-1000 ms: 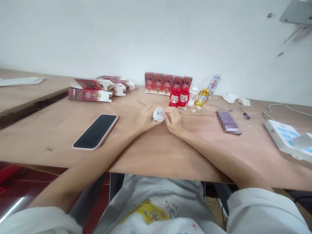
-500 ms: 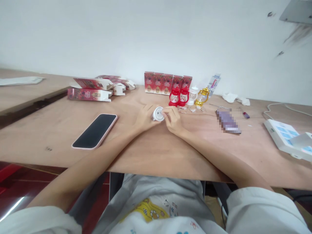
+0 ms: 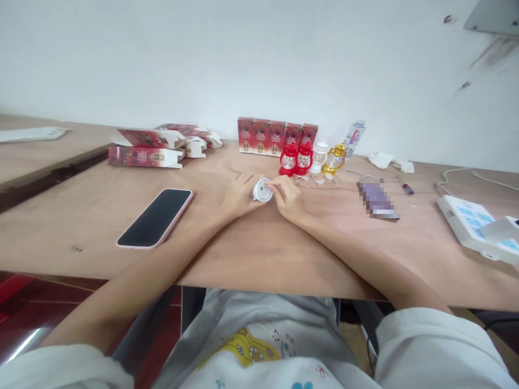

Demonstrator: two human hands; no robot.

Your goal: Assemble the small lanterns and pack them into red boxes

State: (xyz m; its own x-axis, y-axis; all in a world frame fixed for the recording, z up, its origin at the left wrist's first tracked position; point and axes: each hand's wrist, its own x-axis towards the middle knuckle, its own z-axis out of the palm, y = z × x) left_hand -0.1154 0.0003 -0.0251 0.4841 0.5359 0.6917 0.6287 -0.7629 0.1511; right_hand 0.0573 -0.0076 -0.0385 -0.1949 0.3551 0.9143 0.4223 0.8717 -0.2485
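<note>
My left hand (image 3: pixel 238 197) is closed round a small white lantern (image 3: pixel 261 190), whose round, recessed underside faces me. The rest of its body is hidden by the fingers. At the right rim of that underside, my right hand (image 3: pixel 287 198) has thumb and forefinger pinched together. Whatever is between those fingertips is too small to make out. Beyond the hands stand two red lanterns (image 3: pixel 288 161), a white lantern (image 3: pixel 318 158) and a gold lantern (image 3: pixel 334 160). Small metal and clear pieces (image 3: pixel 319 181) lie in front of them.
Red printed boxes (image 3: pixel 261 137) stand in a row near the wall; opened boxes (image 3: pixel 146 156) lie at left. A phone (image 3: pixel 154 219) rests by my left forearm. To the right are a pixelated purple packet (image 3: pixel 379 199), crumpled tissue (image 3: pixel 381 159) and a white power strip (image 3: pixel 466 219).
My right fingertips have shifted slightly at the lantern's underside. The whole view has moved a little; both hands keep about the same place.
</note>
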